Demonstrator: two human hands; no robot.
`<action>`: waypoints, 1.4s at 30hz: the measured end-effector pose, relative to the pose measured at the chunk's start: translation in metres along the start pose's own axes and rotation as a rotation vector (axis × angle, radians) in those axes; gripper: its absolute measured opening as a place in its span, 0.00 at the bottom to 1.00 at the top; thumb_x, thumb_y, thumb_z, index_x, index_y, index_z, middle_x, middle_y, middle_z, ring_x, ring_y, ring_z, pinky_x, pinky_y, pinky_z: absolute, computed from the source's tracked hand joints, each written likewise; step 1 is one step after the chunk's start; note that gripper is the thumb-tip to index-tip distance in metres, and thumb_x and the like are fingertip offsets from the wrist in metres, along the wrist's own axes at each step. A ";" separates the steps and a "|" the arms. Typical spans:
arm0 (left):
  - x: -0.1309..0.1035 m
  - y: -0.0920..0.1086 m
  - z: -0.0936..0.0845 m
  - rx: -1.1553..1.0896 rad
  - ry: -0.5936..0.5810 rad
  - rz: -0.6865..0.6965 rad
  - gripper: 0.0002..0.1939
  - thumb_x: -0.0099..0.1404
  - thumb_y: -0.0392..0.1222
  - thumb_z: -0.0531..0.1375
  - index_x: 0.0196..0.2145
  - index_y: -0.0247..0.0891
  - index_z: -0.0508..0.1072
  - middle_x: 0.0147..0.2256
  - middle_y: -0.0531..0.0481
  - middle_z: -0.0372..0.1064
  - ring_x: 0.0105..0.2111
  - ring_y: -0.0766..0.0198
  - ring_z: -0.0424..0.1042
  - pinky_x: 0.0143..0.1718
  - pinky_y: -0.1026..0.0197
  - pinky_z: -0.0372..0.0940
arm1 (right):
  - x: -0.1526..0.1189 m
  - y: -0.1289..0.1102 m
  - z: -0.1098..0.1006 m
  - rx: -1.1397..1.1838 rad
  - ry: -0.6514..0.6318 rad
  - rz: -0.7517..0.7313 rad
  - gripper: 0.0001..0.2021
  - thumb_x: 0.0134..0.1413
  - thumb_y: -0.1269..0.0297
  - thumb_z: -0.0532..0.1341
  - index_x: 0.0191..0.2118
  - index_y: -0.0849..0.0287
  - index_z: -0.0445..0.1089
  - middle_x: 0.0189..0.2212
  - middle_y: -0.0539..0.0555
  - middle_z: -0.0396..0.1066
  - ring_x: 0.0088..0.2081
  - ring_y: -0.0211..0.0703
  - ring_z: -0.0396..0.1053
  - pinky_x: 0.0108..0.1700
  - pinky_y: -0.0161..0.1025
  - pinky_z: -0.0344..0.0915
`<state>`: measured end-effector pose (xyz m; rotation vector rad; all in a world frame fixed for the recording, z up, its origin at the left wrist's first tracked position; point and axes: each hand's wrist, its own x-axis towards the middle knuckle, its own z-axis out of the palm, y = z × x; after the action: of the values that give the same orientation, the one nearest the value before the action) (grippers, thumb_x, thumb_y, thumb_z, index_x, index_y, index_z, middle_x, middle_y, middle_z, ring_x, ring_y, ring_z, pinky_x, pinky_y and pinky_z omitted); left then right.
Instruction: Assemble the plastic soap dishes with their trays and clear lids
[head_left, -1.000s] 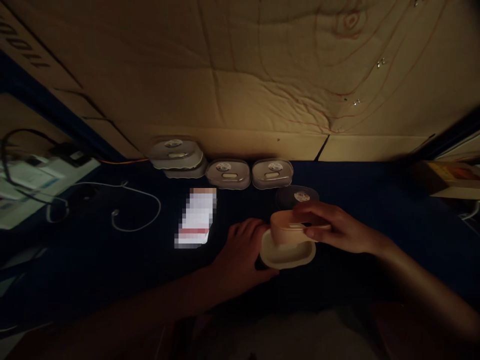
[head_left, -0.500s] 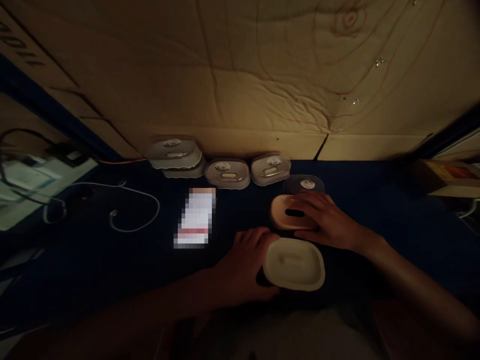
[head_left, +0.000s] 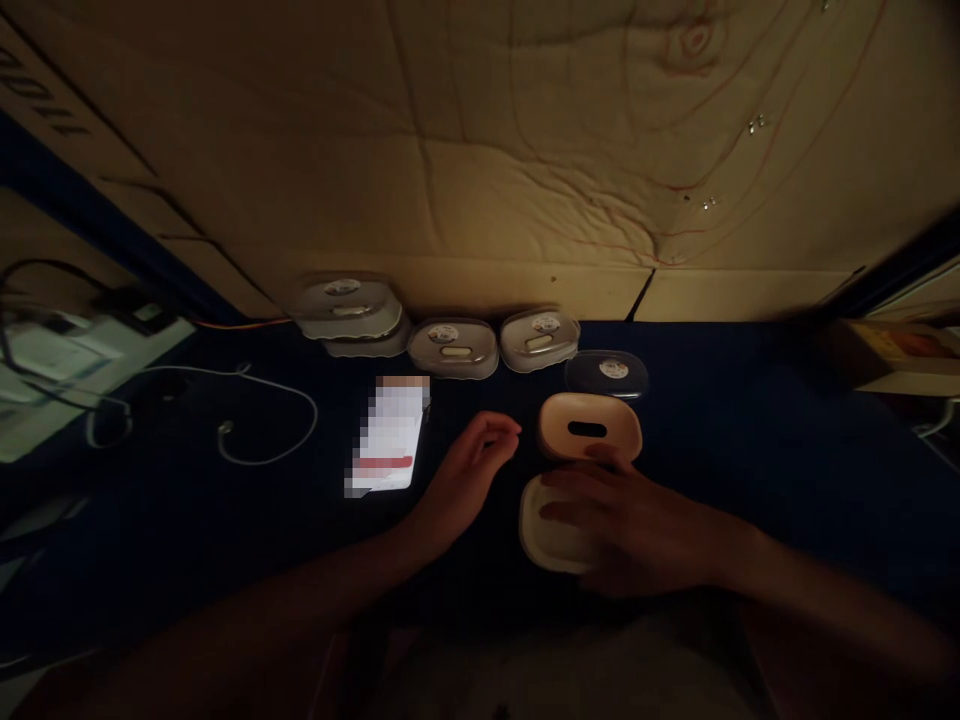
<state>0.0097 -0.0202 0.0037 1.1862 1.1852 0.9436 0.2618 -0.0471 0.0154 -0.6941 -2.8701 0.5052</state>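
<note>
cream tray (head_left: 546,541): lies on the counter (head_left: 720,390), its right part covered by the right hand (head_left: 637,525), so i cannot surely tell its long axis.
right hand: the nearer of the two hands, over the tray from its 3 o'clock, fingers partly spread and pointing to 9 or 10 o'clock; it is blurred, i cannot tell if it grips.
left hand (head_left: 472,465): at 10 o'clock from the tray, apart from it, half open with bent fingers, nothing seen in it.
peach box (head_left: 556,422): at 12 to 1 o'clock from the tray, very near; its long axis and dark slot (head_left: 587,429) run from 9 to 3 o'clock.
clear lid (head_left: 585,378): just behind the peach box, toward 12 to 1 o'clock.
</note>
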 end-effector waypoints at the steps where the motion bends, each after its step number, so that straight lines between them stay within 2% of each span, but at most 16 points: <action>1: 0.001 -0.001 0.001 -0.071 -0.013 -0.042 0.09 0.69 0.49 0.62 0.41 0.42 0.73 0.46 0.49 0.71 0.47 0.56 0.71 0.55 0.51 0.62 | -0.001 0.000 0.001 -0.012 0.007 -0.006 0.34 0.60 0.55 0.70 0.68 0.56 0.63 0.70 0.65 0.62 0.70 0.61 0.60 0.71 0.66 0.52; 3: 0.001 -0.003 0.001 -0.233 -0.053 -0.091 0.10 0.69 0.50 0.63 0.40 0.41 0.74 0.44 0.49 0.72 0.47 0.57 0.71 0.54 0.52 0.63 | -0.002 0.001 0.001 -0.043 0.044 -0.033 0.33 0.61 0.55 0.69 0.68 0.56 0.63 0.72 0.65 0.59 0.73 0.63 0.55 0.68 0.65 0.57; 6: -0.005 -0.005 0.002 -0.460 -0.207 -0.200 0.16 0.68 0.55 0.64 0.43 0.40 0.77 0.45 0.47 0.76 0.48 0.55 0.73 0.52 0.54 0.65 | -0.002 0.001 0.002 -0.103 0.136 -0.045 0.31 0.65 0.55 0.67 0.68 0.57 0.63 0.72 0.66 0.58 0.75 0.66 0.49 0.66 0.66 0.60; 9: -0.013 -0.006 0.005 -0.575 -0.397 -0.320 0.24 0.65 0.57 0.68 0.52 0.40 0.78 0.49 0.44 0.78 0.51 0.52 0.74 0.53 0.53 0.65 | 0.000 0.002 0.004 -0.147 0.216 -0.025 0.29 0.68 0.53 0.66 0.68 0.58 0.63 0.72 0.67 0.59 0.75 0.66 0.49 0.67 0.65 0.59; 11: -0.017 -0.007 0.007 -0.594 -0.456 -0.360 0.26 0.64 0.54 0.71 0.56 0.41 0.77 0.51 0.44 0.79 0.52 0.51 0.75 0.54 0.53 0.66 | 0.002 0.006 0.004 -0.137 0.231 -0.034 0.31 0.69 0.48 0.63 0.69 0.59 0.61 0.71 0.69 0.60 0.74 0.64 0.52 0.68 0.64 0.60; 15: -0.016 -0.007 0.006 -0.576 -0.387 -0.382 0.21 0.65 0.49 0.69 0.53 0.38 0.79 0.48 0.43 0.81 0.51 0.51 0.77 0.52 0.55 0.66 | 0.002 0.021 -0.003 -0.062 0.229 -0.022 0.37 0.72 0.38 0.52 0.73 0.62 0.54 0.68 0.70 0.64 0.68 0.59 0.64 0.64 0.57 0.66; 18: -0.013 -0.006 0.005 -0.539 -0.339 -0.437 0.19 0.68 0.52 0.65 0.48 0.35 0.81 0.44 0.42 0.82 0.48 0.50 0.78 0.51 0.54 0.67 | -0.002 0.033 -0.013 -0.068 0.283 0.050 0.33 0.75 0.42 0.50 0.73 0.59 0.55 0.65 0.67 0.69 0.65 0.59 0.68 0.62 0.60 0.67; 21: -0.012 -0.007 0.006 -0.474 -0.336 -0.526 0.22 0.70 0.57 0.61 0.46 0.34 0.82 0.42 0.42 0.83 0.47 0.50 0.78 0.50 0.55 0.67 | -0.004 0.040 -0.017 -0.136 0.304 0.152 0.24 0.75 0.51 0.54 0.69 0.57 0.63 0.64 0.64 0.71 0.64 0.60 0.70 0.63 0.62 0.65; 25: -0.015 -0.011 0.007 -0.452 -0.354 -0.581 0.24 0.71 0.58 0.60 0.47 0.34 0.82 0.43 0.42 0.83 0.47 0.52 0.77 0.50 0.56 0.66 | -0.003 0.042 -0.012 -0.212 0.217 0.187 0.19 0.70 0.52 0.63 0.59 0.55 0.73 0.59 0.61 0.76 0.61 0.62 0.73 0.61 0.64 0.64; 31: -0.014 -0.013 0.005 -0.479 -0.342 -0.599 0.20 0.72 0.53 0.61 0.48 0.34 0.81 0.45 0.41 0.82 0.46 0.53 0.78 0.46 0.57 0.69 | -0.005 0.045 -0.006 -0.196 0.213 0.199 0.16 0.68 0.64 0.64 0.59 0.54 0.72 0.58 0.60 0.77 0.59 0.60 0.73 0.62 0.63 0.61; 37: -0.013 -0.013 0.005 -0.550 -0.403 -0.585 0.19 0.73 0.50 0.60 0.51 0.34 0.81 0.45 0.41 0.82 0.45 0.55 0.79 0.47 0.57 0.72 | -0.005 0.037 -0.014 0.010 0.365 0.250 0.18 0.67 0.55 0.65 0.58 0.51 0.68 0.52 0.56 0.79 0.52 0.54 0.77 0.57 0.56 0.63; 39: -0.012 -0.011 0.005 -0.592 -0.388 -0.575 0.17 0.74 0.49 0.59 0.49 0.36 0.81 0.44 0.43 0.82 0.43 0.56 0.79 0.46 0.57 0.72 | -0.004 0.032 -0.015 0.069 0.419 0.259 0.17 0.67 0.55 0.65 0.57 0.50 0.67 0.48 0.55 0.79 0.49 0.52 0.77 0.55 0.55 0.65; 42: -0.009 -0.008 0.005 -0.653 -0.337 -0.548 0.18 0.75 0.51 0.57 0.47 0.37 0.81 0.43 0.43 0.82 0.42 0.56 0.79 0.44 0.57 0.73 | -0.002 0.022 -0.011 0.068 0.430 0.192 0.17 0.66 0.55 0.65 0.57 0.51 0.68 0.50 0.56 0.79 0.50 0.53 0.77 0.58 0.56 0.63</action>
<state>0.0131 -0.0311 -0.0029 0.4301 0.7703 0.6017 0.2753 -0.0264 0.0174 -0.9414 -2.3909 0.4135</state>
